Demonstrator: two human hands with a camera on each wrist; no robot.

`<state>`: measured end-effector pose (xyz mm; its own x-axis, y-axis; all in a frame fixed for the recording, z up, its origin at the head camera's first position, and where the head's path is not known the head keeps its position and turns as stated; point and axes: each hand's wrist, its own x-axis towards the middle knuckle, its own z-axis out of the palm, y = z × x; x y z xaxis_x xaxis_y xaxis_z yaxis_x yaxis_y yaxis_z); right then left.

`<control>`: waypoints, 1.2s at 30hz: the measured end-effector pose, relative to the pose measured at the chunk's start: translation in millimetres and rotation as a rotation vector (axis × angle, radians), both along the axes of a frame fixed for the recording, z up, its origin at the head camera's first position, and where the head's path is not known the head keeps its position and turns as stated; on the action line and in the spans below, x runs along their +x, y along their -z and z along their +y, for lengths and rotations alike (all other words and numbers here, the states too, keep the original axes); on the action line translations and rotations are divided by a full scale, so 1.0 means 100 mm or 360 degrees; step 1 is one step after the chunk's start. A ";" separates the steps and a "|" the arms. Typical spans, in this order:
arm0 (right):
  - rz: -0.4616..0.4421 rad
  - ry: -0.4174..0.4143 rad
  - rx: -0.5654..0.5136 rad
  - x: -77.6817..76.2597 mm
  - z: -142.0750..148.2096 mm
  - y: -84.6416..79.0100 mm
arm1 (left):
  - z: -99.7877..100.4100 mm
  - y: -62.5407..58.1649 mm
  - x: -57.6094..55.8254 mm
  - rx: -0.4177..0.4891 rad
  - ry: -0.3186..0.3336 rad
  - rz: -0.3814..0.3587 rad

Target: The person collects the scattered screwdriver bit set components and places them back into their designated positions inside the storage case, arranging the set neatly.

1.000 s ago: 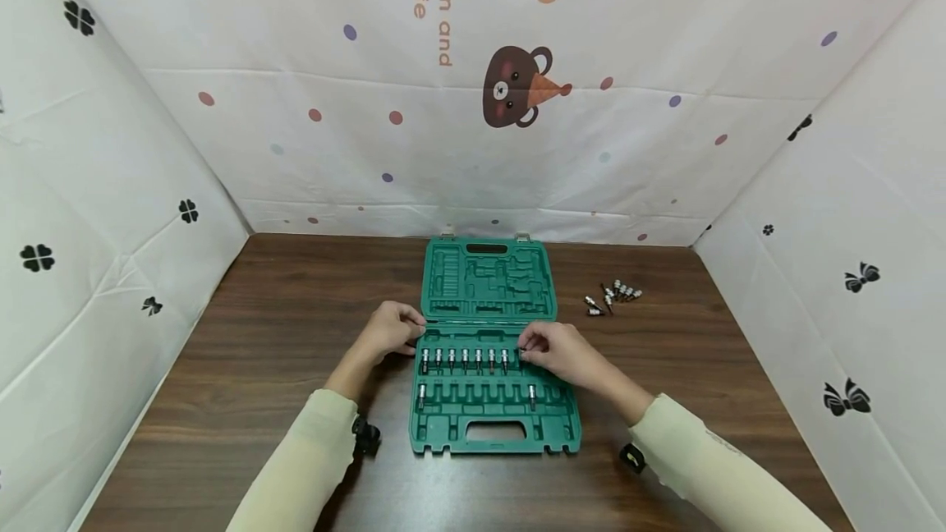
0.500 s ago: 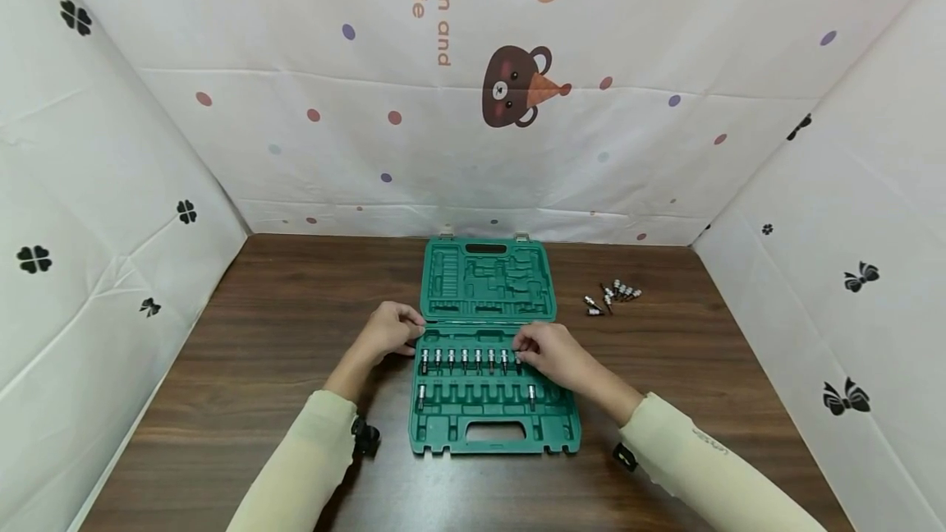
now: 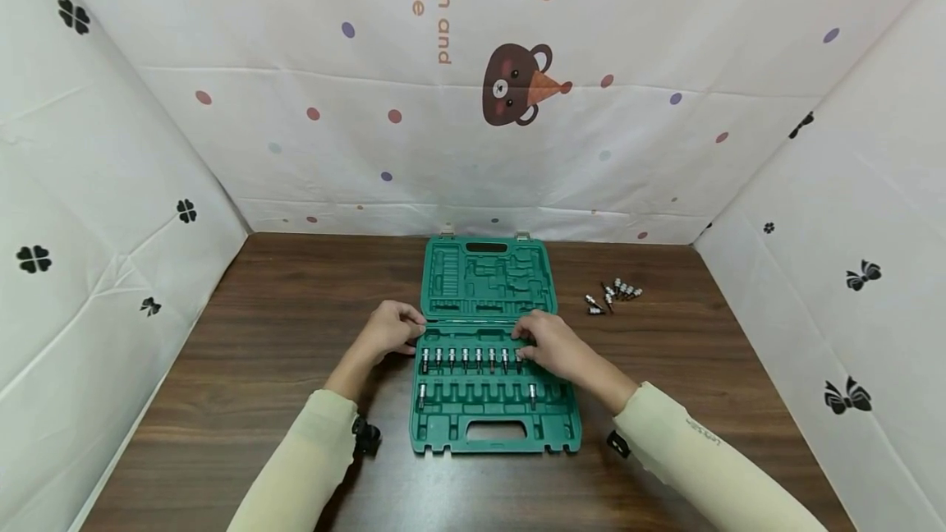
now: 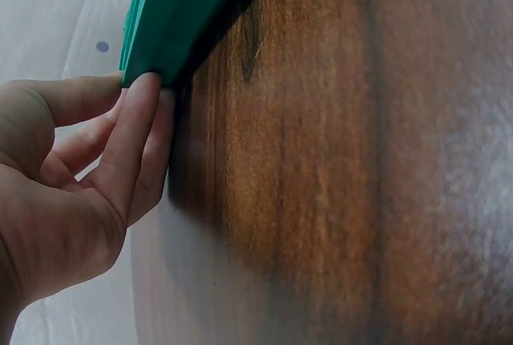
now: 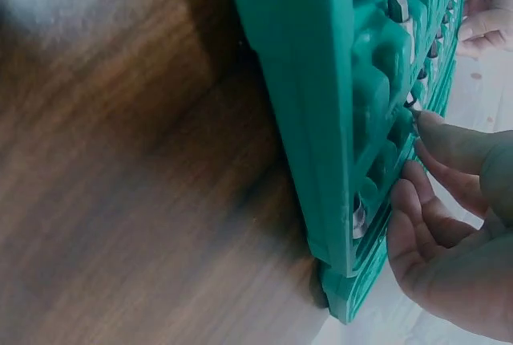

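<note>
A green tool case [image 3: 443, 425] lies open on the table. My left hand [image 3: 388, 327] pinches its left edge near the hinge; in the left wrist view, thumb and fingers [image 4: 140, 104] meet at the corner. Several bit sockets [image 3: 465, 358] fill the upper row of slots. At that row's right end, my right hand [image 3: 550, 343] has its thumb on a bit socket [image 3: 519, 364] lying in its slot, the index finger held apart from the thumb. The thumb partly covers this piece. The lower row holds one bit socket at the left [image 3: 422, 396] and another at the right [image 3: 532, 396].
Several loose bit sockets [image 3: 624, 291] lie in a pile on the brown wooden table [image 3: 310, 286], right of the case lid [image 3: 488, 277]. Printed white cloth walls [image 3: 318, 154] border the table at the back and both sides.
My right hand has shifted slightly left, bringing the bit socket into line with the upper row. Its index finger has lifted away from the thumb. My left hand stays put.
</note>
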<state>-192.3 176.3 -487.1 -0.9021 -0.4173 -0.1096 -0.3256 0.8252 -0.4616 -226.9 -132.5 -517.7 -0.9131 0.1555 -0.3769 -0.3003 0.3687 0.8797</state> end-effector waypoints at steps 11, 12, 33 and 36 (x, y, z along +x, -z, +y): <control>-0.0079 -0.0006 -0.0006 -0.09 -0.02 0.00 | -0.01 0.01 -0.01 0.0003 -0.0003 0.0000; -0.0085 -0.0004 -0.0010 -0.09 -0.02 0.00 | 0.00 0.01 -0.01 0.0004 0.0001 0.0000; 0.0064 -0.0097 -0.0173 -0.01 0.20 0.04 | 0.00 0.02 0.02 -0.0002 -0.0001 0.0023; 0.0105 -0.0091 -0.0230 0.00 0.28 0.04 | 0.00 0.01 0.02 0.0002 0.0004 0.0029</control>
